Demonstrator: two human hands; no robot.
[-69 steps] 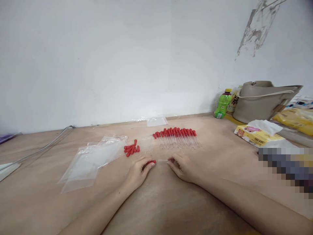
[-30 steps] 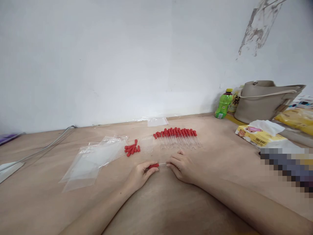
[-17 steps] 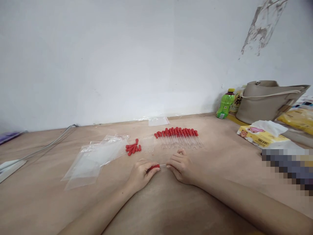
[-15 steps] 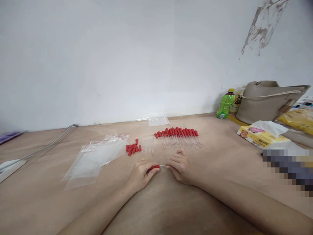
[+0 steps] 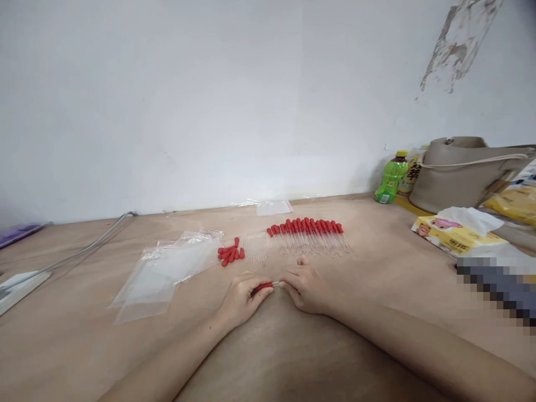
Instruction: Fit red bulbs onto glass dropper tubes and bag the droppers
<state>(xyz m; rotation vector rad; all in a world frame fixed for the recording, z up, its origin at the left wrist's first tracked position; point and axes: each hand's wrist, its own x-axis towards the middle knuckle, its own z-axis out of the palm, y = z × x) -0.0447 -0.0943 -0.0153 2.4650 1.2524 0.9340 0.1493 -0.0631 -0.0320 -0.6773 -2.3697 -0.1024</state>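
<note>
Inspector: A white wall [image 5: 188, 100] with peeling paint is noted behind a brown-covered table [image 5: 259, 357]. The held red bulb [image 5: 263, 287] is taken as the clock's centre. A green bottle [image 5: 391, 180] is seen between one and two o'clock, a tissue box [image 5: 469, 244] between two and three.

Clerk: What change is recorded?

Inspector: A gap was visible between bulb and clear tube [image 5: 276, 284] some two seconds ago; none is seen now. The right hand [image 5: 305, 287] has been brought closer, and less tube is left exposed. The two parts are judged to be joined or nearly so, though the depth of fit cannot be made out.

Clerk: And the grip?

Inspector: The bulb is clamped between thumb and fingers of the left hand [image 5: 245, 296], its mouth pointed to three o'clock. The tube is pinched by the right fingertips, with only a short length bared between the hands.

Clerk: Other parts?

Inspector: Loose red bulbs [image 5: 231, 257] are found between ten and eleven o'clock, bare tubes [image 5: 255, 248] at twelve, a row of bulbed tubes [image 5: 307, 226] at one, and clear bags [image 5: 159, 282] at nine.
</note>
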